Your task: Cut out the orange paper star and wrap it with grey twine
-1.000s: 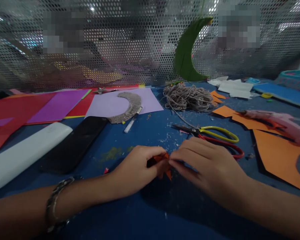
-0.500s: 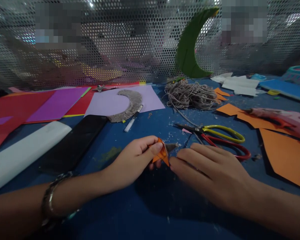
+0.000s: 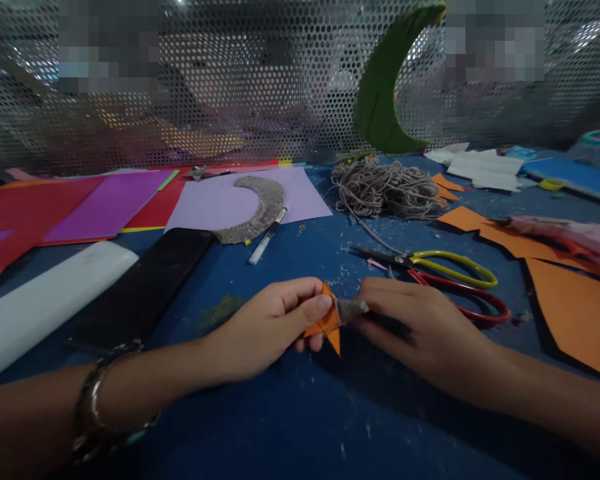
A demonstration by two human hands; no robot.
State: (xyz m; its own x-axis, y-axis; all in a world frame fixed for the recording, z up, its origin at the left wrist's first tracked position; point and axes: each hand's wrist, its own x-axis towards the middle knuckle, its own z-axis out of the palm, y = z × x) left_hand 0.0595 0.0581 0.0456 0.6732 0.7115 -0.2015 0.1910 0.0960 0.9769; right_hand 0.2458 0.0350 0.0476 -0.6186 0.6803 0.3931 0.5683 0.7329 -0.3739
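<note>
My left hand (image 3: pixel 280 317) pinches a small orange paper star (image 3: pixel 329 320) between thumb and fingers. One point of the star, aimed right, is covered in grey yarn (image 3: pixel 351 311). My right hand (image 3: pixel 420 327) is closed with its fingers curled at that grey point; a strand from the yarn heap (image 3: pixel 387 190) runs down under the scissors towards it. Its fingertips are partly hidden. Just beyond the right hand lie scissors (image 3: pixel 453 267) with one yellow and one red handle, blades pointing left.
A grey-covered crescent (image 3: pixel 267 207) lies on lilac paper (image 3: pixel 205 200), a pen (image 3: pixel 267 237) beside it. A black phone (image 3: pixel 150 287) and a white long object (image 3: pixel 55 303) are at left. Orange sheets (image 3: pixel 580 307) and a pink glue gun (image 3: pixel 565 233) lie right. A green crescent (image 3: pixel 380 93) leans on perforated metal.
My right hand has shifted up from below the star's grey point to its far right side, fingers curling more. The star has tilted slightly in my left hand, and the view has moved a little.
</note>
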